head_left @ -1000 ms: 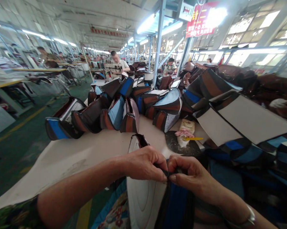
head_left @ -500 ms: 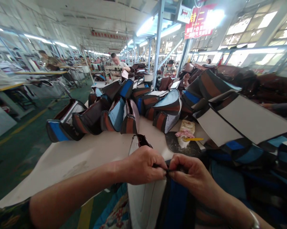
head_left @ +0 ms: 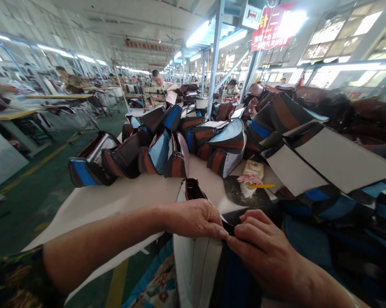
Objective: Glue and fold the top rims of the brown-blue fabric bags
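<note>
An unfinished bag (head_left: 197, 265) stands upright in front of me, with a white panel on its left and a dark side with a blue strip toward the right. My left hand (head_left: 197, 220) is closed on its upper edge, thumb stretched along the rim. Right beside it, my right hand (head_left: 263, 246) grips the same dark edge with curled fingers, the thumb tips almost touching. Behind the left hand a dark brown opening (head_left: 193, 188) of the bag shows. The fingertips' undersides are hidden by the hands.
Several similar bags (head_left: 178, 160) stand along the pale worktable (head_left: 138, 190). A glue-smeared container (head_left: 253, 171) with a yellow-handled tool (head_left: 262, 186) sits on a dark mat. Stacked bag pieces (head_left: 347, 158) rise at the right. A blue post (head_left: 215, 60) stands behind; co-workers sit farther back.
Both hands have shifted along the bag's edge; the right hand has turned, its back now facing up and its fingers curled over the rim. The view has swung slightly left.
</note>
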`<control>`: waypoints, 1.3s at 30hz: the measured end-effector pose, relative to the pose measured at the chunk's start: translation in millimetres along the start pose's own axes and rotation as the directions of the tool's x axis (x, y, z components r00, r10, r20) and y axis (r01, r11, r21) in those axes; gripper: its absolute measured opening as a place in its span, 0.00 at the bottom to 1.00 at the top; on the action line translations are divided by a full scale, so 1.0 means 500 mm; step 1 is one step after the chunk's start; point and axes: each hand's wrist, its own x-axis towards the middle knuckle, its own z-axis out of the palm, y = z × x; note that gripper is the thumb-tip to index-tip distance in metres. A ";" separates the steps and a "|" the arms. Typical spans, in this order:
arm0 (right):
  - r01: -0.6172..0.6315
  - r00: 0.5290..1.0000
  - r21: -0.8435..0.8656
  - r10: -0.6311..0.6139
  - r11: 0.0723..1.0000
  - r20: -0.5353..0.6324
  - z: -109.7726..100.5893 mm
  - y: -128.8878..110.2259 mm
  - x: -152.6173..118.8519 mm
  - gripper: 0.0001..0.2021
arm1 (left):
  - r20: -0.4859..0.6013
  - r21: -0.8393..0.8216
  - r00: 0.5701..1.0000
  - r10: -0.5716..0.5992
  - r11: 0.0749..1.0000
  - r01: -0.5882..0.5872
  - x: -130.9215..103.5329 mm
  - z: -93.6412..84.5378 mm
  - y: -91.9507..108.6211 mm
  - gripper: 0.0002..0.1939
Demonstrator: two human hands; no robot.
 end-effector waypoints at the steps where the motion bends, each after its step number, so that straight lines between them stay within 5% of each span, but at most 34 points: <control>1: -0.014 1.000 0.049 0.015 0.999 -0.016 0.000 -0.004 -0.005 0.10 | 0.015 -0.010 1.000 0.022 1.000 -0.022 0.002 0.004 -0.003 0.18; 4: -0.257 0.963 0.432 0.265 0.865 0.043 -0.012 -0.007 -0.019 0.10 | -0.020 0.054 0.989 0.146 0.988 -0.145 -0.002 0.017 0.008 0.14; 6: -0.482 0.866 0.603 0.448 0.635 0.220 -0.027 0.001 -0.020 0.12 | -0.077 0.167 0.966 0.248 0.958 -0.232 -0.010 0.024 0.026 0.12; 8: -0.592 0.799 0.617 0.483 0.519 0.360 -0.045 0.015 -0.009 0.15 | -0.115 0.289 0.942 0.315 0.918 -0.272 -0.019 0.030 0.045 0.11; 14: -0.578 0.790 0.479 0.305 0.661 0.532 -0.090 0.044 0.046 0.06 | -0.147 0.533 0.930 0.336 0.819 -0.211 -0.034 0.035 0.072 0.04; 18: -0.499 0.832 0.352 0.324 0.792 0.450 -0.081 0.013 0.069 0.05 | -0.178 0.594 0.920 0.350 0.783 -0.183 -0.038 0.024 0.075 0.05; 22: -0.458 0.879 0.210 0.404 0.864 0.253 -0.055 0.003 0.098 0.07 | -0.218 0.495 0.902 0.373 0.839 -0.227 -0.050 -0.005 0.058 0.06; 26: -0.559 0.826 0.577 0.341 0.595 0.449 -0.031 0.057 0.115 0.13 | -0.264 0.205 0.922 0.282 0.951 -0.232 -0.082 -0.036 0.011 0.05; 30: -0.589 0.807 0.699 0.254 0.406 0.533 0.017 0.089 0.097 0.19 | -0.289 0.035 0.946 0.150 0.989 -0.146 -0.130 -0.051 -0.038 0.03; 36: -0.588 0.809 0.765 0.214 0.264 0.547 0.081 0.051 0.085 0.17 | -0.209 -0.095 0.973 -0.099 0.992 0.080 -0.172 -0.016 -0.028 0.18; 39: -0.567 0.823 0.782 0.219 0.259 0.525 0.085 0.042 0.096 0.16 | -0.296 -0.128 0.945 -0.135 0.987 0.101 -0.160 0.013 -0.021 0.20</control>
